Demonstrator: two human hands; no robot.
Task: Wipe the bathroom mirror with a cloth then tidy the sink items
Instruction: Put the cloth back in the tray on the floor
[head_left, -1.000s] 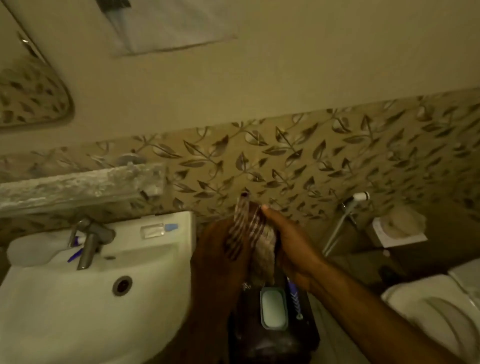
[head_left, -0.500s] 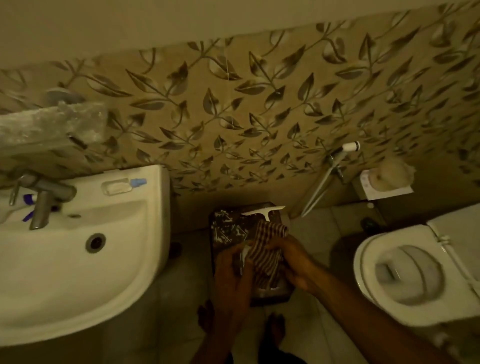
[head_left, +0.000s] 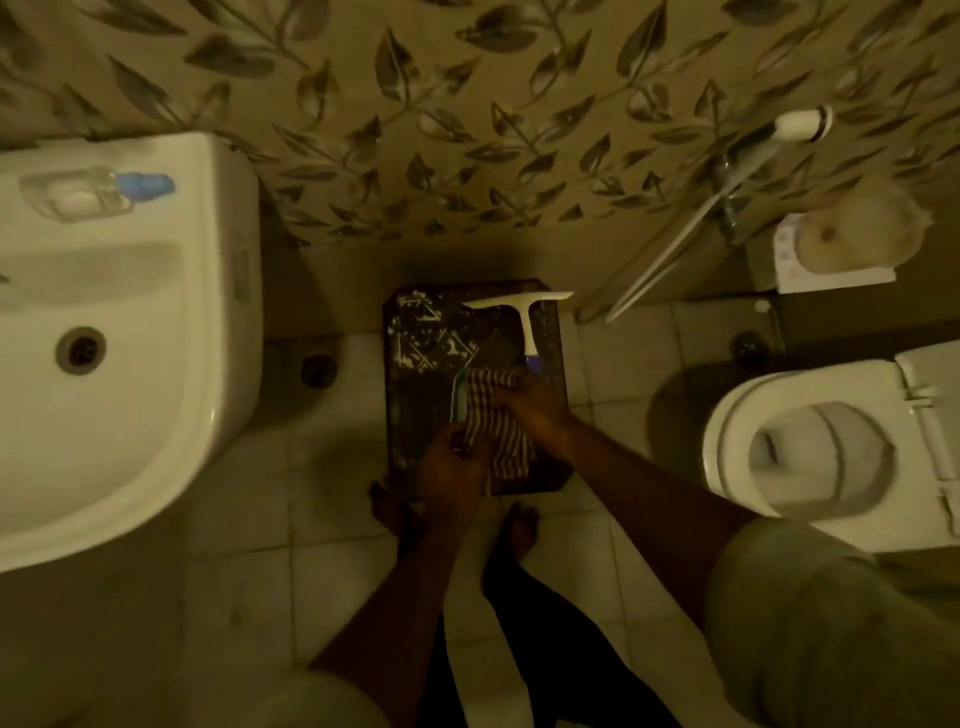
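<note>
A striped cloth (head_left: 496, 434) is held between my two hands, low over a dark paint-spattered stool (head_left: 426, 338) on the floor. My left hand (head_left: 449, 475) grips its lower left part, my right hand (head_left: 535, 410) its upper right part. A white squeegee (head_left: 524, 317) lies on the stool's far side. The edge of a pale, lidded box (head_left: 457, 389) shows under the cloth. The white sink (head_left: 171, 364) stands at left, with a clear soap dish (head_left: 75, 195) and a blue-capped item (head_left: 143, 183) on its back ledge. The mirror is out of view.
An open white toilet (head_left: 737, 426) stands at right. A hand sprayer (head_left: 800, 124) with its hose hangs on the leaf-patterned wall. A toilet paper roll (head_left: 852, 234) sits on a holder. A floor drain (head_left: 318, 370) lies between sink and stool. My bare feet stand before the stool.
The view has tilted down from the wall and mirror to the floor. Both hands have lowered the cloth toward the stool, keeping their grip.
</note>
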